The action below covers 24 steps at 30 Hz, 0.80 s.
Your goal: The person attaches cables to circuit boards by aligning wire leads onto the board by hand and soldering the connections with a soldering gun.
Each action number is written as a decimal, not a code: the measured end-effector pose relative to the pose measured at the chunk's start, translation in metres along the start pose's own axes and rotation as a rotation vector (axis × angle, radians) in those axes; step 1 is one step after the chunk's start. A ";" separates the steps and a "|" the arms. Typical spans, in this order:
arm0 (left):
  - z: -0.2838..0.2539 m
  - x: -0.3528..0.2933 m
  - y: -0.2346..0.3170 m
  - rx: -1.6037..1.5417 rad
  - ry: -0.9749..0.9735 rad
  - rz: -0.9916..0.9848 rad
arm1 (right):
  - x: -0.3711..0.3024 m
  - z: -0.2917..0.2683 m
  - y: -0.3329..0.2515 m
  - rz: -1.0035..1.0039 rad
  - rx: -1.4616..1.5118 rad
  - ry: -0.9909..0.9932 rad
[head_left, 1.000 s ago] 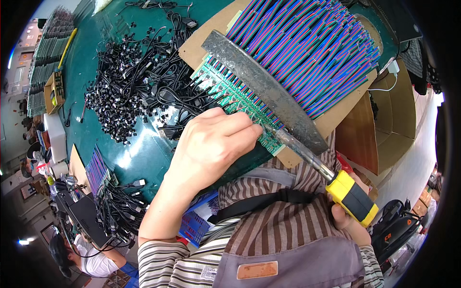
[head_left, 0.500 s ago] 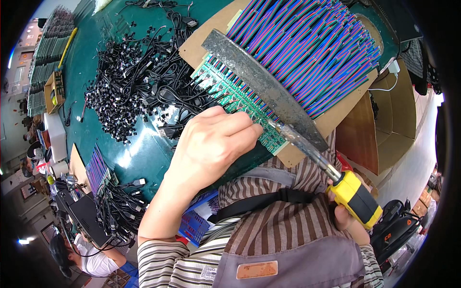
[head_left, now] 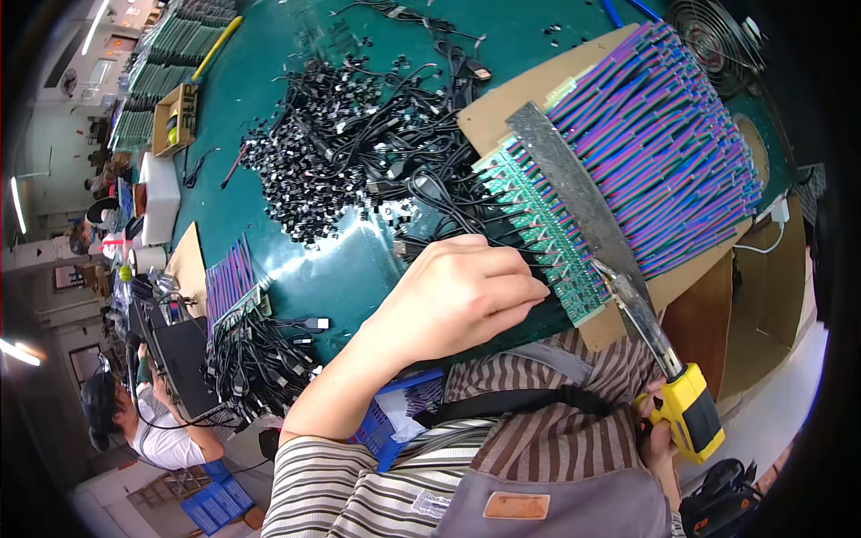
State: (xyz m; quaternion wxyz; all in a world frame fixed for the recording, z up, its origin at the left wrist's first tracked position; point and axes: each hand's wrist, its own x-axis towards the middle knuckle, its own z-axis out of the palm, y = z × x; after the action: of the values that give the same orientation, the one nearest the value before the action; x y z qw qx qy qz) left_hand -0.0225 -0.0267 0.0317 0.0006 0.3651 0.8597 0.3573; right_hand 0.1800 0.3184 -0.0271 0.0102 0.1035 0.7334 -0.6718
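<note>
My left hand (head_left: 466,300) is closed in a pinch beside the lower end of a strip of green circuit boards (head_left: 547,229); what its fingertips hold is hidden. In my right hand (head_left: 657,423) is a yellow and black soldering gun (head_left: 695,414), its tip over the boards near the lower end of a dark metal bar (head_left: 583,193). That bar lies across rows of red, green and blue wires (head_left: 673,161) joined to the boards. Everything rests on a brown cardboard sheet (head_left: 489,115). Black cables (head_left: 448,193) run up to the boards' left edge.
Heaped on the green table (head_left: 359,278) are small black connectors (head_left: 309,161). A finished-looking bundle of black USB cables (head_left: 256,363) lies at left. Further off are a small cardboard box (head_left: 175,121) and stacked boards (head_left: 170,54). A fan (head_left: 713,40) stands far right; a co-worker (head_left: 161,421) sits lower left.
The whole view has swung, so the table contents sit further right. My left fingertips are slightly further from the soldering tip, which stays near the bar. The gun remains in my right hand.
</note>
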 end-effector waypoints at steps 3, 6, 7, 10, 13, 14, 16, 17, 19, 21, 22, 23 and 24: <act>0.002 0.003 0.007 0.002 0.039 -0.054 | 0.007 -0.001 -0.005 -0.006 -0.092 -0.125; 0.007 0.010 0.025 0.125 0.051 -0.077 | 0.027 0.010 -0.029 -0.209 -0.424 -0.138; 0.012 0.007 0.023 0.204 0.076 -0.053 | 0.027 0.009 -0.030 -0.185 -0.420 -0.159; 0.017 0.006 0.017 0.277 0.112 -0.031 | 0.021 0.005 -0.028 -0.094 -0.401 -0.227; 0.023 0.007 0.020 0.276 0.135 -0.015 | 0.015 0.002 -0.019 -0.123 -0.397 -0.224; 0.025 0.007 0.021 0.282 0.146 -0.016 | 0.018 0.005 -0.023 -0.118 -0.399 -0.219; 0.030 0.009 0.022 0.263 0.148 -0.012 | 0.031 0.018 -0.039 -0.240 -0.467 -0.194; 0.032 0.011 0.022 0.258 0.165 -0.039 | 0.029 0.019 -0.039 -0.235 -0.470 -0.191; 0.036 0.011 0.025 0.251 0.180 -0.105 | 0.026 0.019 -0.036 -0.218 -0.398 -0.152; 0.039 0.010 0.028 0.234 0.191 -0.135 | 0.028 0.022 -0.039 -0.235 -0.405 -0.146; 0.040 0.010 0.028 0.219 0.205 -0.165 | 0.030 0.023 -0.041 -0.257 -0.413 -0.141; 0.040 0.011 0.028 0.218 0.203 -0.165 | 0.032 0.024 -0.042 -0.255 -0.413 -0.140; 0.041 0.011 0.027 0.191 0.200 -0.189 | 0.033 0.025 -0.043 -0.268 -0.427 -0.152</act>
State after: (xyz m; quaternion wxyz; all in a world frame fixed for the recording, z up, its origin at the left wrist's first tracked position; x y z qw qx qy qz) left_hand -0.0029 0.0180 0.0209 -0.0860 0.2436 0.9161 0.3068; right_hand 0.1374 0.2952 0.0076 -0.0022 -0.0496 0.8630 -0.5028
